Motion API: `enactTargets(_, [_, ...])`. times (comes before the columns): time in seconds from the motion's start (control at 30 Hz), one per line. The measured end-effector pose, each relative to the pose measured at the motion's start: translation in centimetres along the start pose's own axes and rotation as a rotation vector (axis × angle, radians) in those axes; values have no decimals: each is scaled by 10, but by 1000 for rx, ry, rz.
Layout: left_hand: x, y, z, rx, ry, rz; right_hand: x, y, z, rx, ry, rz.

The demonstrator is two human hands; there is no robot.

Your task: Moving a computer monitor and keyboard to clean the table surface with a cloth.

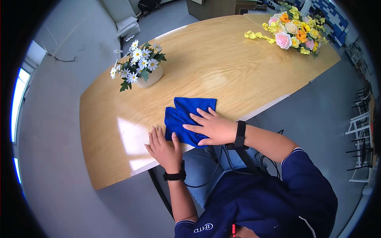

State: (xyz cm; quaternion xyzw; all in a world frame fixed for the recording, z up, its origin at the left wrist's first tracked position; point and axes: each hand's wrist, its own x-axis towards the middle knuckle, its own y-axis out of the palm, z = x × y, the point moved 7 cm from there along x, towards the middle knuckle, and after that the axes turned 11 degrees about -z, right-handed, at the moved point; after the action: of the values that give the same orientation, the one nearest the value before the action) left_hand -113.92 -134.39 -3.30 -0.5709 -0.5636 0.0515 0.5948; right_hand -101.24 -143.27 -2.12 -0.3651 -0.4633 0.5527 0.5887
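Note:
A blue cloth [179, 124], creased and partly folded, lies near the front edge of a light wood-grain table [178, 62]. My right hand [214, 126] rests palm down on the cloth's right side with its fingers spread, covering part of it. Just left of the cloth, my left hand [165, 150] is laid on the table by its front edge. Its thumb points toward the cloth's lower left corner, and nothing is held in it. Both wrists wear black straps.
Beyond the cloth, a white pot [151, 78] of artificial daisies stands on the table's far left side. A colourful flower arrangement [293, 32] sits at the far right end. Black cables [265, 160] hang about my lap. Stacked chairs [361, 131] are at the right.

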Motion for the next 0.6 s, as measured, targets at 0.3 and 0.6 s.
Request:
enactTargets(0.3, [-1,0,1,-8,25,9,-113,-76,-152,21,462,-582])
enactTargets(0.6, [1,-5,-8,-115,57,-32,-211,-99,-283,-46,897,-961])
